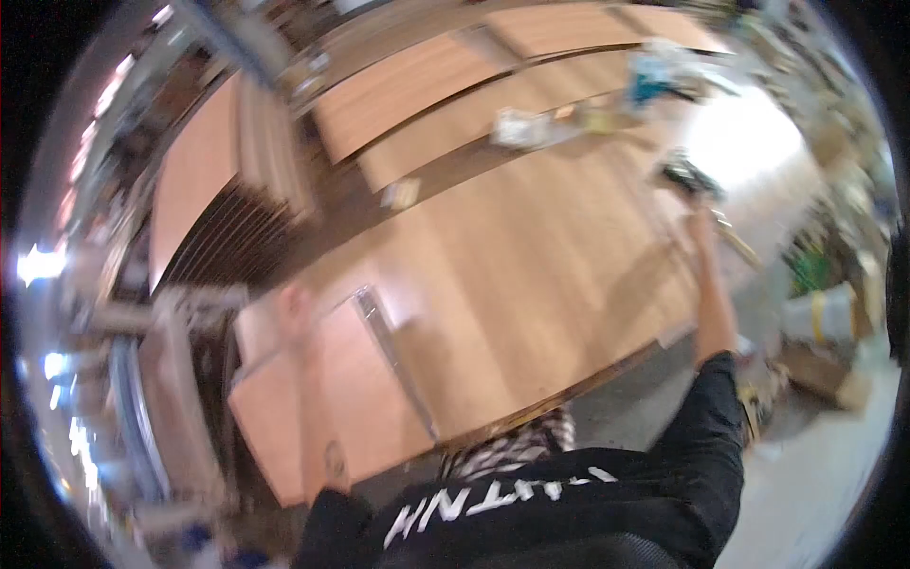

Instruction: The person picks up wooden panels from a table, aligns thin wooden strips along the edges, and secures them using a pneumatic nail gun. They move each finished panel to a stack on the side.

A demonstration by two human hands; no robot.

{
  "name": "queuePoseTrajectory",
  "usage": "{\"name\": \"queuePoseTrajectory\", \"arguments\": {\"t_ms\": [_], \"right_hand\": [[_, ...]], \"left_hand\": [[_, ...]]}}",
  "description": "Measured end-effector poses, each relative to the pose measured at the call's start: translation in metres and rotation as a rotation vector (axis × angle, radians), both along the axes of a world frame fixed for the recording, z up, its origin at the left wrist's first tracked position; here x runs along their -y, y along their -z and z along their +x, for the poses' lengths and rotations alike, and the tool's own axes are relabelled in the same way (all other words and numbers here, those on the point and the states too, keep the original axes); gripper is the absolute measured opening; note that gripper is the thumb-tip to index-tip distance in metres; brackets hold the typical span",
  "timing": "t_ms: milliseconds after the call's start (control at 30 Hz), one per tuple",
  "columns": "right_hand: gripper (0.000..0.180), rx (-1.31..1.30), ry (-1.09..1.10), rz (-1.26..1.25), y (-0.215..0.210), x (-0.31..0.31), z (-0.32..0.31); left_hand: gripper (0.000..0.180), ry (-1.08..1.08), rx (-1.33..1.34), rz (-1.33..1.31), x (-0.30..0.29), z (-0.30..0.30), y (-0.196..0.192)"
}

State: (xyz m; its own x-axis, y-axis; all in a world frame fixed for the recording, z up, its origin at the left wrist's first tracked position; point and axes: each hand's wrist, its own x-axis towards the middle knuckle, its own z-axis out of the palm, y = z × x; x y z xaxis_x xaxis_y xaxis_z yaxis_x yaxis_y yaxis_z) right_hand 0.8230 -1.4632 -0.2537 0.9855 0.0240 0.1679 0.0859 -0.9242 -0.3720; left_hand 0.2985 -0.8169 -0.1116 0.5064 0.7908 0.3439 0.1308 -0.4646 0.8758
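**Kid:** What is the right hand (690,182) doing?

**Helper:** It is stretched far out over the big wood board (531,275). It is closed around a dark tool (684,173) at the far right edge of the board. The picture is blurry, so I cannot tell what kind of tool it is.

**Kid:** And the left hand (294,305)?

**Helper:** It rests on a smaller pinkish board (332,408) at the near left. It is too blurry to tell if the fingers are spread or curled.

**Kid:** What else is around?

**Helper:** A shiny metal strip (393,356) lies between the two boards. More long boards (455,85) lie farther back. A blue-green thing (654,81) and a white thing (517,126) sit on them. A white and yellow bucket (825,313) stands on the floor to the right.

**Kid:** Is something in the way?

**Helper:** Nothing lies between the hands, just bare wood.
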Motion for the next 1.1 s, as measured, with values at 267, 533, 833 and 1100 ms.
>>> {"name": "queuePoseTrajectory", "arguments": {"t_ms": [267,533,833,1100], "right_hand": [[0.068,-0.054,-0.077,-0.378,0.022,0.066,0.073],[0.060,-0.069,-0.360,-0.279,-0.010,0.035,0.025],[0.044,-0.148,-0.265,-0.260,-0.055,0.046,-0.074],[0.043,0.001,-0.068,-0.084,-0.112,0.046,-0.224]], "left_hand": [[0.026,-0.158,-0.412,0.884,0.014,0.077,-0.110],[0.067,-0.467,-0.708,0.889,-0.097,0.081,-0.139],[0.075,-0.520,-0.666,0.826,-0.143,0.089,-0.090],[0.069,-0.393,-0.431,0.838,-0.115,0.120,-0.098]]}}
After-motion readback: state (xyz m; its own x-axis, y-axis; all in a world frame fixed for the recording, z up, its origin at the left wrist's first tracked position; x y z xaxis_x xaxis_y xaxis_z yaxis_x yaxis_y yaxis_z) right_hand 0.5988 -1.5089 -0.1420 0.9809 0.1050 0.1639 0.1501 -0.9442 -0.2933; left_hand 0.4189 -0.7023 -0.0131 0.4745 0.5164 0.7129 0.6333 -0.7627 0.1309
